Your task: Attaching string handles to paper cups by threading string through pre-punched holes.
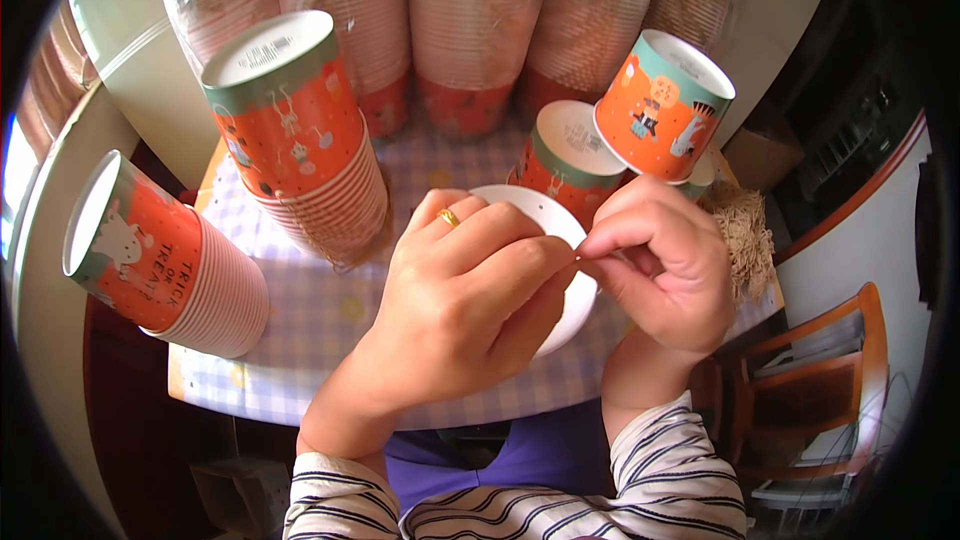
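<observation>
2 striped sleeves (345, 500) short of the table's near edge. L hand (470, 290), w/ 1 gold ring (449, 218), has fingers curled in; can't tell what it holds. R hand (662, 265) has thumb & forefinger pinched tog. at L's fingertips; anything btwn is too small to ID. Just under them, 1 round white dish (568, 325), partly hidden, nr middle of the checked table (300, 380). 1 upturned orange-green cup stack (170, 260) nr the near L corner; 1 straw-like bundle (742, 240), R edge. 1 taller stack (290, 130) twd far L corner, 2 upturned cups (660, 105) twd far R. 5 plastic-wrapped cup columns (475, 20), far edge.
</observation>
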Motion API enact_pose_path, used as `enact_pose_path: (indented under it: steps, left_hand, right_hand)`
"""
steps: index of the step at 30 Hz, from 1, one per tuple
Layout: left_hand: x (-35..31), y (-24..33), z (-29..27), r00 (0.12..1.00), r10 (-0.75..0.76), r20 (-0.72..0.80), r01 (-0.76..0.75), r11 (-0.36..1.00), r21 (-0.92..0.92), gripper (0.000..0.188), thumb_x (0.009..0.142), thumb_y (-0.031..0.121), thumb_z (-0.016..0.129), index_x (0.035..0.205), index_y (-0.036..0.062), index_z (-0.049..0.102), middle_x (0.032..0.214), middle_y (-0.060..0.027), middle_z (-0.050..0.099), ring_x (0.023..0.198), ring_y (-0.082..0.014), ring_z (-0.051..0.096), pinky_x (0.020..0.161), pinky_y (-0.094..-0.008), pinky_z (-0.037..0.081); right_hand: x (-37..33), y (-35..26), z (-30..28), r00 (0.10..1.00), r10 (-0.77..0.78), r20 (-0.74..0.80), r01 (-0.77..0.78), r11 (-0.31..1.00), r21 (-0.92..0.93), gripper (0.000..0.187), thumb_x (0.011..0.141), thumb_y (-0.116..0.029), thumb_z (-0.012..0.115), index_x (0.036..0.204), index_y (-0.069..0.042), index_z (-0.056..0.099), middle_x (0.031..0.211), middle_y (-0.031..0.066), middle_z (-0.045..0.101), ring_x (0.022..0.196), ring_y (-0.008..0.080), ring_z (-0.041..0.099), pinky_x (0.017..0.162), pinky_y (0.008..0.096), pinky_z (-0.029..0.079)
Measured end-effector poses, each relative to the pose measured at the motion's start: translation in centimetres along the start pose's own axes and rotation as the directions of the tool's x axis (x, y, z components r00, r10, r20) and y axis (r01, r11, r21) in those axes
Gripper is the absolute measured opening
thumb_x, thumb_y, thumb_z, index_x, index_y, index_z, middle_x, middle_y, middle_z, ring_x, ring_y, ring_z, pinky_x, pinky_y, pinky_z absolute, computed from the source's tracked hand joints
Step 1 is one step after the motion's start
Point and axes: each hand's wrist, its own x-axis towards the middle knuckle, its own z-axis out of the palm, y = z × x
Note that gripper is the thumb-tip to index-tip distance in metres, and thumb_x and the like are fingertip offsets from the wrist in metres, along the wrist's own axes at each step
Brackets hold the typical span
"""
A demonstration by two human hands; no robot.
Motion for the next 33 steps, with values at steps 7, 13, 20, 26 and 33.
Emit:
enact_pose_path:
  steps: [7,13,20,26,33]
  left_hand:
    - [0.0,-0.4,-0.5,0.99,-0.119,0.08,0.126,0.987,-0.099,0.011,0.072,0.004,0.069,0.082,0.0051,0.065,0.074,-0.0055,0.059,0.068,-0.0229,0.058,0.068,-0.0339,0.042]
    - [-0.3,-0.7,-0.7,0.986,-0.131,0.103,0.133,0.991,-0.015,0.012,0.073,0.008,0.071,0.084,0.0052,0.066,0.075,-0.0058,0.061,0.069,-0.024,0.059,0.071,-0.0347,0.043]
    - [-0.2,-0.2,-1.4,0.953,-0.265,0.146,0.265,0.964,0.019,0.014,0.074,0.01,0.071,0.087,0.005,0.067,0.078,-0.0069,0.064,0.07,-0.0249,0.06,0.073,-0.0354,0.043]
    - [-0.4,-0.5,-0.9,0.963,-0.227,0.144,0.231,0.973,-0.009,0.011,0.074,0.009,0.07,0.083,0.0047,0.065,0.077,-0.0069,0.063,0.069,-0.0249,0.06,0.072,-0.0352,0.043]
    - [-0.4,-0.2,-1.0,0.981,-0.18,0.072,0.184,0.982,-0.047,0.012,0.07,0.004,0.07,0.081,0.0068,0.065,0.074,-0.0045,0.061,0.067,-0.0226,0.058,0.071,-0.0342,0.043]
  right_hand:
    - [0.1,0.2,0.2,0.999,-0.045,0.028,0.047,0.998,-0.053,0.018,0.07,0.005,0.068,0.084,-0.004,0.061,0.078,0.0071,0.056,0.071,0.0227,0.058,0.061,0.0323,0.047]
    - [0.2,1.2,0.3,0.991,-0.121,0.052,0.124,0.99,-0.072,0.018,0.07,0.009,0.067,0.085,-0.001,0.063,0.08,0.0074,0.059,0.071,0.0168,0.059,0.061,0.0263,0.046]
    - [0.3,1.4,0.8,0.993,-0.104,0.052,0.109,0.987,-0.119,0.018,0.071,0.009,0.067,0.084,-0.001,0.063,0.079,0.0069,0.06,0.071,0.0173,0.059,0.061,0.0277,0.046]
    - [0.2,1.1,1.0,0.993,-0.113,0.04,0.118,0.982,-0.149,0.018,0.069,0.009,0.067,0.083,-0.001,0.063,0.078,0.0073,0.06,0.07,0.0183,0.06,0.061,0.0279,0.047]
    - [0.2,0.5,1.1,0.987,-0.163,0.002,0.162,0.98,-0.116,0.019,0.067,0.009,0.067,0.083,-0.001,0.062,0.078,0.0087,0.061,0.068,0.0197,0.06,0.059,0.0286,0.047]
